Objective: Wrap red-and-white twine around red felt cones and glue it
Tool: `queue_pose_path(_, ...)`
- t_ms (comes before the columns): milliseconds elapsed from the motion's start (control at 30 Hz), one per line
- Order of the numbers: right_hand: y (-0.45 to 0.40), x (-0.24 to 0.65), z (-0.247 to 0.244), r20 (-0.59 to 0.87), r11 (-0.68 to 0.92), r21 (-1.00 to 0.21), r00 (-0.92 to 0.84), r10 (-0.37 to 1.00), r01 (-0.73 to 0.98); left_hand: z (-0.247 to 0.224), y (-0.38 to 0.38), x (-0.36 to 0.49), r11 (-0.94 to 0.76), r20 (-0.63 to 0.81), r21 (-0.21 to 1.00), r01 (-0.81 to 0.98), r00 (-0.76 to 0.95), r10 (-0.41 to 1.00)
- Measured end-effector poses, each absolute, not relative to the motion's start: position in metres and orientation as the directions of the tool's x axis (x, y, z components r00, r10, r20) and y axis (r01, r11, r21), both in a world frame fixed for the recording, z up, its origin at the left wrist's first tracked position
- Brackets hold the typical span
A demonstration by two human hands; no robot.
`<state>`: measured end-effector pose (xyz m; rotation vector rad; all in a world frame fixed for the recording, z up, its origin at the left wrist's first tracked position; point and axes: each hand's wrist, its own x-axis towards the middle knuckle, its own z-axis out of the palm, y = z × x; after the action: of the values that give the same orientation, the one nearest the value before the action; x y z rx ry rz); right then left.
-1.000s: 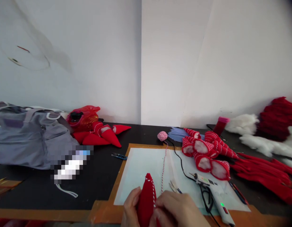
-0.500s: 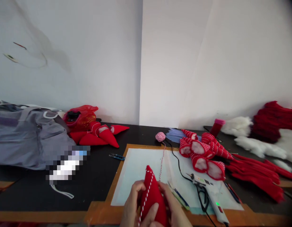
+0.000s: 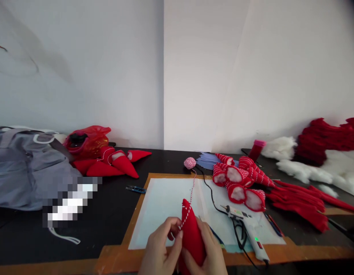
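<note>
A stuffed red cloth cone [image 3: 191,236] stands tilted in both hands, above the near edge of a pale board [image 3: 162,214] on the counter [image 3: 110,214]. Red-and-white twine [image 3: 191,194] lies along its upper part, and winding this twine seems to be the step in hand. The left hand [image 3: 161,244] has its fingers [image 3: 177,233] closed together, apparently on the twine at the cone's side. The right hand [image 3: 207,244] is clamped around the cone's lower body. The twine goes far to a ball of twine [image 3: 189,162]. On the right lie a glue gun [image 3: 248,233] and a group of more cones [image 3: 238,183].
</note>
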<state>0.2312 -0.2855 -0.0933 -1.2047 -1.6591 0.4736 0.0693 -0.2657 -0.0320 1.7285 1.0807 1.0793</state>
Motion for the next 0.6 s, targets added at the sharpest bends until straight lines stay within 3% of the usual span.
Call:
queue_pose_path(100, -0.289, 0.231, -0.096, 0.418, 0.348, -0.844, 0.093, 0.904, 0.409, -0.035, -0.262, 0.07, -0.214, 0.168, 0.966, 0.145, 0.278, 0.946)
queue_pose_path(233, -0.294, 0.224, -0.093, 0.211, 0.224, -0.971, 0.147, 0.966, -0.081, -0.042, -0.26, 0.069, -0.055, 0.074, 0.996, -0.065, 0.336, 0.939)
queue_pose_path(333, -0.295, 0.222, -0.083, 0.105, 0.104, -0.897, 0.022, 0.994, -0.43, -0.051, -0.263, 0.071, 0.089, -0.046, 0.978, -0.191, 0.217, 0.975)
queue_pose_path(467, -0.297, 0.221, -0.071, 0.033, -0.039, -0.773, -0.101, 0.994, -0.634, -0.061, -0.268, 0.076, 0.247, -0.261, 0.926, -0.286, -0.011, 0.965)
queue_pose_path(600, -0.3, 0.22, -0.062, 0.03, -0.087, -0.677, -0.145, 0.989, -0.73, -0.063, -0.268, 0.083, 0.253, -0.241, 0.897, -0.361, 0.079, 0.967)
